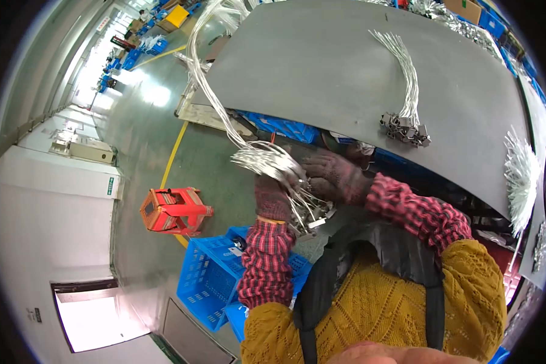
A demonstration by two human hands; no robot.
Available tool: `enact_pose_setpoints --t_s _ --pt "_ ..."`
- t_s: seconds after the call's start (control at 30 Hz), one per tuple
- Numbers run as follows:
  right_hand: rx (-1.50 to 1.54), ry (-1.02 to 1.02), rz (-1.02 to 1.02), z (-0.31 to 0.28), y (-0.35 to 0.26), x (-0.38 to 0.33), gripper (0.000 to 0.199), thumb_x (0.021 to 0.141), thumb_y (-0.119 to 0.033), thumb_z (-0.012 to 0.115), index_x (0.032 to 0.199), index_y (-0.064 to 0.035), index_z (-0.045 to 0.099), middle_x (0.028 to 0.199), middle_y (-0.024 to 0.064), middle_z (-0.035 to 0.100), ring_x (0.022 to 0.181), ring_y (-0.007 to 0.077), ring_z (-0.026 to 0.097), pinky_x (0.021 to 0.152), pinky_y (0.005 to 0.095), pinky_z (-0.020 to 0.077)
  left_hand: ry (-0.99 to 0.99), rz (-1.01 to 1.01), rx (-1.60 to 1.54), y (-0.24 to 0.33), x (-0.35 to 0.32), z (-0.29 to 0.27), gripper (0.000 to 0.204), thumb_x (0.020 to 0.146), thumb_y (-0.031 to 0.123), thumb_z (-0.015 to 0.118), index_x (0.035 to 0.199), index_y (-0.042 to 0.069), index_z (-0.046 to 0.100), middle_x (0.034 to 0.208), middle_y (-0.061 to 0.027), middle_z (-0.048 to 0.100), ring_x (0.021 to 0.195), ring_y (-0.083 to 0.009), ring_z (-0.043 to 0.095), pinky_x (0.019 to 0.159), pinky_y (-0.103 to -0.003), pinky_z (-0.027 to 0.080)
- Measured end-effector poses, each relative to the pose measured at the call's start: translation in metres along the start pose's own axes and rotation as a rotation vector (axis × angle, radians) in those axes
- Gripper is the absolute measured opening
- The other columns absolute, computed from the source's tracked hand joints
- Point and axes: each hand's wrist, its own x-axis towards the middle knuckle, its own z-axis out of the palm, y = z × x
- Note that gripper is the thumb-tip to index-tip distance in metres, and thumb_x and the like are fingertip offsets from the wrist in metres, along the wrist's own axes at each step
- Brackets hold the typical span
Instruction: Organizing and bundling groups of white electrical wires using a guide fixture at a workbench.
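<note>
A thick bundle of thin white wires [266, 159] is gathered in front of my body, off the table's near edge. Its long strands rise to the upper left, and small connectors [315, 213] hang at its lower end. My left hand [274, 199], in a dark glove, is wrapped round the bundle from below. From the right, my right hand [333, 172], also gloved, is closed against the same bundle; its fingertips are partly hidden. A second bundle of silvery wires [408, 85] lies on the grey table [309, 60], its dark metal clips [404, 130] toward me.
Blue crates [207, 280] stand on the floor below my left forearm, with a red plastic stool [179, 210] farther left. Blue bins [285, 126] sit under the table edge. Another wire bundle [520, 182] hangs at the right edge. Yellow lines [174, 155] mark the floor.
</note>
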Motion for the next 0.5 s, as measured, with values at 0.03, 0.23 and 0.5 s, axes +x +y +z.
enact_pose_setpoints --t_s 0.03,0.23,0.5 --pt "0.03 -0.001 -0.061 -0.011 -0.004 0.006 0.046 0.085 -0.03 0.066 0.122 -0.0039 0.062 0.118 0.0202 0.063 0.116 0.0396 0.057 0.098 0.0444 0.0484 0.068 0.032 0.074 0.001 0.0 0.003 0.048 0.103 0.036 0.039 0.135 0.002 0.051 0.116 -0.0134 0.066 0.102 -0.0298 0.064 0.095 -0.044 0.05" --pt "0.529 -0.184 0.065 -0.076 -0.042 0.059 0.03 0.087 -0.029 0.064 0.106 -0.0059 0.07 0.102 0.0177 0.066 0.099 0.0359 0.061 0.085 0.0449 0.0498 0.421 0.163 1.316 -0.014 -0.004 0.03 0.051 0.102 0.036 0.047 0.136 -0.002 0.048 0.116 -0.0187 0.065 0.095 -0.0281 0.067 0.082 -0.04 0.058" --pt "1.313 -0.152 0.775 -0.06 -0.057 0.008 0.026 0.086 -0.03 0.065 0.09 -0.0057 0.071 0.085 0.0143 0.065 0.086 0.0269 0.062 0.073 0.0406 0.0493 -0.05 0.42 2.28 0.021 -0.019 0.051 0.031 0.091 0.023 0.059 0.115 0.005 0.066 0.101 -0.0141 0.069 0.097 -0.0355 0.064 0.091 -0.046 0.049"
